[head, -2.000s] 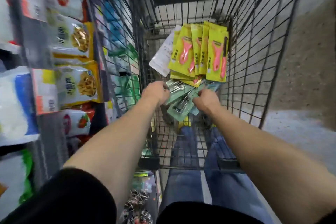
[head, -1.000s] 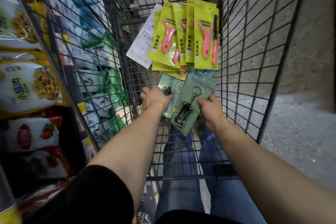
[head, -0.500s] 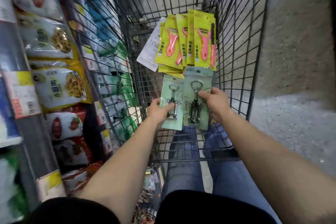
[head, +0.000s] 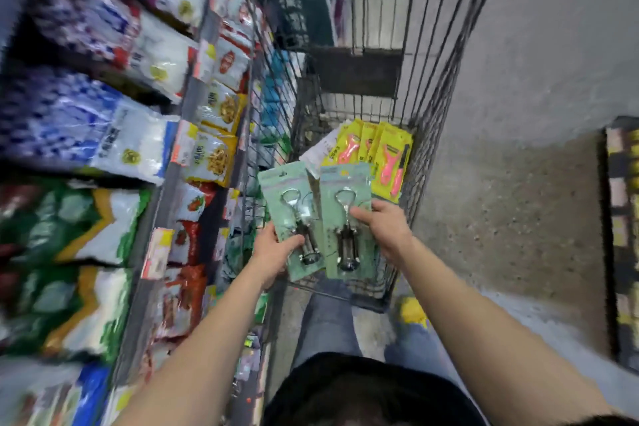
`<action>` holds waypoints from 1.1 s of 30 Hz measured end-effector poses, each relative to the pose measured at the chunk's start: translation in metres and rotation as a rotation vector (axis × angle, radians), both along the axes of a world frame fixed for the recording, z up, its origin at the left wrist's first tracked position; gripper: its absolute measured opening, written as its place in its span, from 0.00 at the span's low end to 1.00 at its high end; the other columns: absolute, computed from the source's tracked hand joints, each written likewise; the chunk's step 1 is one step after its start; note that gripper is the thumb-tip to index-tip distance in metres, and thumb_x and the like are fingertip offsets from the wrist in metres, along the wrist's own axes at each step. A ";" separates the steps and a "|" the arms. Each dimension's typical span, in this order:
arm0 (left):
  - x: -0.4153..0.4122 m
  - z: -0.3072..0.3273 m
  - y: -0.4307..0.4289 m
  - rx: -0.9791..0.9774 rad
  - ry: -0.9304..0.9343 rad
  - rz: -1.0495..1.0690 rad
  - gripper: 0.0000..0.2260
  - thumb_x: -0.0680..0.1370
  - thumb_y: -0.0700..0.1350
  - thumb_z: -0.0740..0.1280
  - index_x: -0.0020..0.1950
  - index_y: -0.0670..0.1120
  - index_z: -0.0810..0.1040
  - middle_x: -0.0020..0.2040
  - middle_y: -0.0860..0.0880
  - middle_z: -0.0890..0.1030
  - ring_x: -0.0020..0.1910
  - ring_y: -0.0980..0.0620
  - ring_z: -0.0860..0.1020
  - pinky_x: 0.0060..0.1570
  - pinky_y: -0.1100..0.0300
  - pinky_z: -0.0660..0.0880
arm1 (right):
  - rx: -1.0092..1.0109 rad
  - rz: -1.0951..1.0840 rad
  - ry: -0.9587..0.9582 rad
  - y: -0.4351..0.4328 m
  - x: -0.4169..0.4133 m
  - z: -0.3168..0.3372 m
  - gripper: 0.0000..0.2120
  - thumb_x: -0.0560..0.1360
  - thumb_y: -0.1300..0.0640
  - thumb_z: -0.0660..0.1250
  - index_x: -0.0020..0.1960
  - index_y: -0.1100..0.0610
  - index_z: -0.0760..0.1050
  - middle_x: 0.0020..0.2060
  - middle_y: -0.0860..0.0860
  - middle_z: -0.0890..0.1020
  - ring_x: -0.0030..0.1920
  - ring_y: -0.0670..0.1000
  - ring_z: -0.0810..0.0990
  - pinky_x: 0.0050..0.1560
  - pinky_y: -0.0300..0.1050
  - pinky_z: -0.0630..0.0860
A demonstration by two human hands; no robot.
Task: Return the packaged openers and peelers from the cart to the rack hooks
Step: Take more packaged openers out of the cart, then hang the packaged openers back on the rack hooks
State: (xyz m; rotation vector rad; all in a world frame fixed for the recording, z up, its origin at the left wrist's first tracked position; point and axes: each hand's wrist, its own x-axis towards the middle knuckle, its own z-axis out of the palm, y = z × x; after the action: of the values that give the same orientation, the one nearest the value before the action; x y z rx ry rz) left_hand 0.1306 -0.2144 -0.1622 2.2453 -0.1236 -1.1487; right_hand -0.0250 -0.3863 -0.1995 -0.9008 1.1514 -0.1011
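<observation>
Openers, two green-carded packs held upright side by side at frame centre above the cart [head: 432, 86], left hand [head: 273, 252] closed on left opener pack [head: 294, 218], right hand [head: 383, 228] closed on right opener pack [head: 349, 218], long axes pointing up-frame; yellow peeler packs [head: 380, 152] lie just beyond in the cart; rack hooks not visible, direction unknown.

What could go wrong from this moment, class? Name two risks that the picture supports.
1. The left hand and right hand each pinch one opener card by an edge, so a card could slip.
2. The yellow peeler packs lie loosely overlapped in the cart, so they may slide.
</observation>
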 end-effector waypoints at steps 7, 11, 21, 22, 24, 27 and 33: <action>-0.075 0.098 0.062 -0.199 -0.180 0.235 0.18 0.77 0.43 0.77 0.65 0.49 0.76 0.59 0.48 0.84 0.55 0.49 0.82 0.55 0.55 0.78 | -0.100 0.213 -0.195 0.016 -0.028 0.107 0.12 0.67 0.57 0.78 0.46 0.62 0.83 0.46 0.60 0.87 0.45 0.56 0.83 0.55 0.60 0.79; -0.107 0.133 0.109 -0.251 -0.271 0.369 0.19 0.78 0.40 0.75 0.68 0.42 0.76 0.60 0.46 0.84 0.57 0.47 0.82 0.59 0.54 0.76 | -0.110 0.324 -0.298 0.050 -0.025 0.150 0.22 0.67 0.56 0.80 0.58 0.64 0.81 0.58 0.59 0.85 0.55 0.56 0.82 0.67 0.62 0.75; -0.222 0.170 0.284 -0.385 -0.322 0.901 0.20 0.72 0.44 0.78 0.62 0.51 0.79 0.57 0.50 0.87 0.57 0.49 0.85 0.65 0.44 0.79 | -0.218 0.880 -0.431 0.224 -0.025 0.202 0.05 0.74 0.56 0.75 0.49 0.56 0.85 0.47 0.49 0.88 0.53 0.51 0.86 0.60 0.50 0.80; -0.240 0.172 0.305 -0.416 -0.331 0.964 0.19 0.73 0.44 0.79 0.62 0.51 0.79 0.57 0.50 0.88 0.57 0.49 0.86 0.65 0.44 0.79 | -0.223 0.931 -0.443 0.250 -0.030 0.205 0.04 0.75 0.57 0.75 0.48 0.56 0.85 0.46 0.49 0.88 0.50 0.47 0.86 0.56 0.44 0.81; -0.279 0.173 0.350 -0.465 -0.364 1.069 0.20 0.73 0.44 0.79 0.63 0.49 0.80 0.57 0.50 0.88 0.59 0.48 0.86 0.66 0.43 0.79 | -0.219 1.018 -0.482 0.304 -0.048 0.216 0.04 0.76 0.61 0.74 0.50 0.57 0.84 0.45 0.50 0.88 0.45 0.44 0.85 0.49 0.36 0.81; -0.349 0.179 0.424 -0.463 -0.441 1.211 0.21 0.72 0.45 0.80 0.64 0.47 0.81 0.57 0.50 0.88 0.59 0.48 0.85 0.67 0.44 0.79 | -0.220 1.147 -0.513 0.389 -0.083 0.223 0.06 0.75 0.62 0.74 0.51 0.60 0.84 0.44 0.52 0.87 0.42 0.46 0.83 0.46 0.36 0.79; -0.487 0.189 0.571 -0.377 -0.556 1.336 0.14 0.74 0.44 0.80 0.57 0.54 0.83 0.54 0.55 0.88 0.55 0.53 0.86 0.63 0.49 0.80 | -0.202 1.358 -0.524 0.547 -0.167 0.231 0.13 0.72 0.56 0.78 0.55 0.59 0.83 0.49 0.52 0.87 0.49 0.50 0.84 0.52 0.41 0.80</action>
State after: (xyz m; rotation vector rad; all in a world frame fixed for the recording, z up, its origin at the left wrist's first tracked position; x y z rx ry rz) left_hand -0.3568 0.3563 0.0272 1.6267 0.7581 0.2045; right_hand -0.1919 0.1610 0.0315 -1.5525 -0.1054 0.6305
